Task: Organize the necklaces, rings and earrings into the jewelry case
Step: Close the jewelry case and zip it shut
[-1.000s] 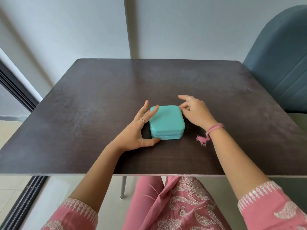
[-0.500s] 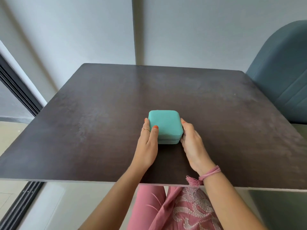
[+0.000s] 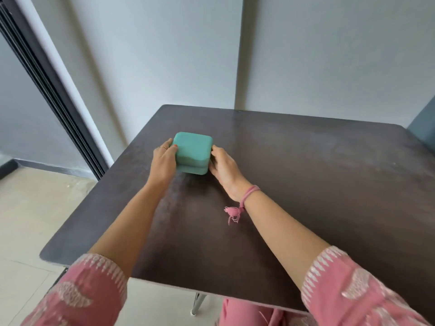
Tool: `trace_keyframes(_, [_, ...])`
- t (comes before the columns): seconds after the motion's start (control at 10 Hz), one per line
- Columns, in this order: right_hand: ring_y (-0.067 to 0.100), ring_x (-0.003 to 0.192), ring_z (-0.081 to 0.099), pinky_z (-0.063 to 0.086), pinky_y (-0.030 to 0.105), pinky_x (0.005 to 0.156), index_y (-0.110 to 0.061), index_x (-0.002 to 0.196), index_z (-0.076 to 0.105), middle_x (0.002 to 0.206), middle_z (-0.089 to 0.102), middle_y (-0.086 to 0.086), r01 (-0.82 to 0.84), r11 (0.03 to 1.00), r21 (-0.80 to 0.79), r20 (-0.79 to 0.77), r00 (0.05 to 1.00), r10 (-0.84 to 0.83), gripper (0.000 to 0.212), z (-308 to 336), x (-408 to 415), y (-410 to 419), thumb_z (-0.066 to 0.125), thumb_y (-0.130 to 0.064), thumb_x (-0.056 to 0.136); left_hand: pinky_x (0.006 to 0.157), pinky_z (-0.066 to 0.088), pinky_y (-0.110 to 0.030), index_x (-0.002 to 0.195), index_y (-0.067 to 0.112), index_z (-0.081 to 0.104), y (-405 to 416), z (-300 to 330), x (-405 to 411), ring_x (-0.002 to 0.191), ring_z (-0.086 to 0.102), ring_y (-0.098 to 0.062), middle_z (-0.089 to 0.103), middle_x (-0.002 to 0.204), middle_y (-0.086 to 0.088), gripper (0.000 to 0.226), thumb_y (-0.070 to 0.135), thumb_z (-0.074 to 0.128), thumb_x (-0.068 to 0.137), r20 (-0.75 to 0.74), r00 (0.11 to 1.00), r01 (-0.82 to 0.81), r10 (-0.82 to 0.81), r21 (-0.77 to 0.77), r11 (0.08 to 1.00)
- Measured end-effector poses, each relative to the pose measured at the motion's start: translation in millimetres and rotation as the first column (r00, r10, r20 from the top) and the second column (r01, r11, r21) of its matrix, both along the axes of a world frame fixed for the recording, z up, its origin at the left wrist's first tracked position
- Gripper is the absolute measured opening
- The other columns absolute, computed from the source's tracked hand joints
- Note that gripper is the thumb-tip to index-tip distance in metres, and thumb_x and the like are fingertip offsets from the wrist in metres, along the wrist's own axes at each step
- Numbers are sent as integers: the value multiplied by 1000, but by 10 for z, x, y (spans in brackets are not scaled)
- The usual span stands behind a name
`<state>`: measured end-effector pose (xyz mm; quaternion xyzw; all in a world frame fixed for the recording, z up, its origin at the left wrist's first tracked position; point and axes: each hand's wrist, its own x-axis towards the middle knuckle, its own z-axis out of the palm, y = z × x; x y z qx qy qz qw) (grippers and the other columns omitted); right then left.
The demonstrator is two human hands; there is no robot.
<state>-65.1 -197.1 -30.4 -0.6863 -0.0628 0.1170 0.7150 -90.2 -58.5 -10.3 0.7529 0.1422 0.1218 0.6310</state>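
Two hands hold one small teal jewelry case (image 3: pixel 193 152) between them on the dark tabletop (image 3: pixel 306 184). The left hand (image 3: pixel 163 161) lies against the case's left side, its fingers reaching along that wall with a thin ring on one finger and a red-painted nail showing at the top edge. The right hand (image 3: pixel 223 164) presses against the right side, its fingers curled round the far right corner, and a pink thread bracelet (image 3: pixel 249 192) with a tassel circles that wrist. The case is closed, its lid seam running as a dark line low along the near face, and it sits flat on the wood. Compared with half a second ago, the case now lies toward the far left corner of the tabletop, close to the left edge, whereas earlier it sat near the middle and closer to the near edge. Both arms are stretched out much farther than before, so the pink embroidered sleeves (image 3: pixel 89 285) now fill the bottom corners. The view has also swung: the tabletop appears turned at an angle, more of the pale floor (image 3: pixel 35 220) and the dark door frame (image 3: pixel 47 90) shows at left, and only a sliver of the blue chair (image 3: pixel 423 123) remains at the right edge. The grip on either side of the case looks much the same as in the earlier frame.
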Motion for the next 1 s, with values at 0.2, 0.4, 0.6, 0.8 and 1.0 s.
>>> trace_keyframes(0.2, [20,105,56,37,51,108,-23,88,59,104,61,3,-27,1000,-5,-9,1000,27,32,-89,530,580,39,-44,73,88,36,-25,98,26,53,429,-63,405,97,47,-10,54,105,6,23,11,35,99,-1,994,-109,109,-72,991])
trace_keyframes(0.4, [21,99,54,39,52,106,-17,92,58,102,60,5,6,1000,-30,-17,1000,-6,49,-328,949,915,37,-52,64,107,30,-27,141,10,43,680,-178,700,131,40,-16,44,144,2,45,22,38,97,-52,991,-122,119,-45,992])
trace_keyframes(0.6, [15,87,45,41,38,87,-22,81,50,91,53,1,5,999,-48,-36,999,-7,25,-157,895,997,35,-42,74,112,29,-42,134,2,44,805,-288,906,134,38,-30,44,144,-14,57,31,37,86,-42,987,-157,155,-55,986])
trace_keyframes(0.8, [15,85,43,36,32,80,-15,88,49,88,50,1,-5,999,-44,-2,1000,5,20,-76,822,961,31,-26,91,106,36,-39,125,2,52,797,-315,922,126,46,-29,54,134,-12,46,26,37,89,-26,982,-187,185,-90,978])
trace_keyframes(1.0, [15,111,41,28,30,98,-30,109,48,115,49,-8,-1,994,-110,19,1000,3,27,-8,727,833,30,-39,90,101,33,-26,125,16,54,718,-297,794,115,47,-11,54,124,8,34,24,39,96,82,964,-246,254,-101,964])
